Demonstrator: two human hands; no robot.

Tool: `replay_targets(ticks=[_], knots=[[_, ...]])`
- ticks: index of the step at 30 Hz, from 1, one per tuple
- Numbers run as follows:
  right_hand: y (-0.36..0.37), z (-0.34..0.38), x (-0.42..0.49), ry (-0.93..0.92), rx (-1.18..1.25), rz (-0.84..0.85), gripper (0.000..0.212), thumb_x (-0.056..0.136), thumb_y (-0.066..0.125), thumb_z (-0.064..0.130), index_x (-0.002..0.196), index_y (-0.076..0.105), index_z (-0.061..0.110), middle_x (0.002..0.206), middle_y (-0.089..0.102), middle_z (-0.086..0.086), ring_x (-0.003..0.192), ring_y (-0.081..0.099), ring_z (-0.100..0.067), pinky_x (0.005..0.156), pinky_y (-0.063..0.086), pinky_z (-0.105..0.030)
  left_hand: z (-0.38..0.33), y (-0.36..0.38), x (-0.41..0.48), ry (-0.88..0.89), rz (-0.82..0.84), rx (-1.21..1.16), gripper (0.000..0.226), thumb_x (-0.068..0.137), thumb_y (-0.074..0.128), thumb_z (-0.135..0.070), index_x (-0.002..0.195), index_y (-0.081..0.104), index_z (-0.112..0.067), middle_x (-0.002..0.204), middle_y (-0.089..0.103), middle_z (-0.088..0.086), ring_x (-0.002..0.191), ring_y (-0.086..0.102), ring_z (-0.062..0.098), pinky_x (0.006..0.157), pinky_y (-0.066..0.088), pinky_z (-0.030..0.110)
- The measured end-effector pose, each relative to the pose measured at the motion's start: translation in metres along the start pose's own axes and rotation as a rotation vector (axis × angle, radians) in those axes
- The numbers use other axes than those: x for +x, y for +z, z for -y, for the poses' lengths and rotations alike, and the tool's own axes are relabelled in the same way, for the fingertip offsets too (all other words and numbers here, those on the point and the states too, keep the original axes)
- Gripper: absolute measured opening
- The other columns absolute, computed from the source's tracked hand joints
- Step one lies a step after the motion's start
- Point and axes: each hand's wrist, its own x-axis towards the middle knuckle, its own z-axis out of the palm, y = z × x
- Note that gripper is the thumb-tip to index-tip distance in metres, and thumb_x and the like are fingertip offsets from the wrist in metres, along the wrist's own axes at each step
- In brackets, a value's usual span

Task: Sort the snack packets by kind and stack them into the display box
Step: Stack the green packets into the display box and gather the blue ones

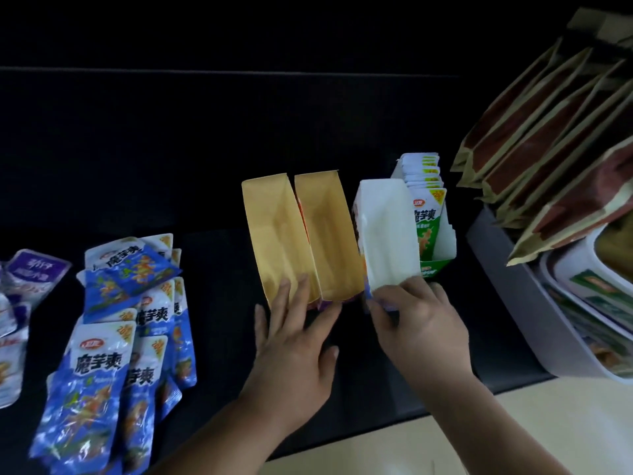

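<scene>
Two empty display boxes with yellow-brown insides (274, 234) (329, 231) stand side by side at the table's middle. My left hand (294, 337) lies flat, fingers spread, with its fingertips against their near ends. To their right an empty white-lined box (383, 228) is pinched at its near end by my right hand (414, 317). Behind that one, a green box (442, 255) holds a row of upright green packets (426, 221). A loose pile of blue packets (126, 323) lies on the left, with purple packets (30, 272) at the far left edge.
A grey tray (513, 293) on the right holds flat packaged goods, with several brown paper bags (548, 132) leaning over it. The dark table (137, 149) ends close to me, where pale floor (513, 433) shows at the lower right.
</scene>
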Motion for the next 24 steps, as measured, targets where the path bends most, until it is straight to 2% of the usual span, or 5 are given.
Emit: replay_targets(ticks=[4,10,14,18,24], knots=[[-0.022,0.009,-0.043,0.059,-0.004,0.054,0.014,0.081,0.074,0.036,0.069,0.071,0.028,0.069,0.054,0.005,0.068,0.056,-0.028,0.052,0.047,-0.032,0.013,-0.006,0.010,0.059,-0.009,-0.037,0.058,0.100,0.054,-0.040,0.155,0.034,-0.043,0.174,0.000,-0.010,0.157,-0.022,0.012,0.128,0.001,0.060],[-0.047,0.014,-0.069,0.113,0.053,0.125,0.023,0.078,0.077,0.053,0.087,0.078,0.031,0.085,0.063,0.011,0.079,0.066,-0.022,0.058,0.053,-0.032,0.021,-0.023,-0.006,0.076,-0.322,-0.114,0.044,0.089,0.074,-0.019,0.131,0.066,-0.027,0.164,0.035,0.000,0.155,0.024,0.027,0.118,0.028,0.066],[-0.037,0.021,-0.046,0.114,0.074,0.067,0.039,0.085,0.073,0.050,0.115,0.074,0.026,0.095,0.073,0.006,0.094,0.067,-0.025,0.065,0.054,-0.034,0.020,-0.028,-0.010,-0.120,-0.293,-0.295,0.058,0.094,0.072,-0.023,0.148,0.052,-0.033,0.172,0.010,-0.004,0.153,0.012,-0.001,0.121,0.030,0.028],[-0.037,0.022,-0.038,0.146,-0.007,0.228,0.030,0.093,0.064,0.046,0.120,0.068,0.034,0.081,0.072,0.006,0.078,0.068,-0.025,0.059,0.039,-0.028,0.009,-0.022,-0.003,-0.142,-0.138,-0.385,0.065,0.099,0.067,-0.026,0.157,0.039,-0.030,0.171,-0.008,-0.018,0.116,-0.009,-0.047,0.088,0.012,-0.017],[-0.068,0.032,-0.076,0.274,-0.018,0.390,0.019,0.094,0.051,0.054,0.105,0.058,0.040,0.062,0.069,0.013,0.067,0.068,-0.014,0.059,0.054,-0.029,0.009,-0.020,0.002,-0.054,-0.172,-0.315,0.064,0.097,0.068,-0.021,0.156,0.042,-0.026,0.172,0.002,-0.018,0.155,0.013,0.001,0.111,0.018,0.003]])
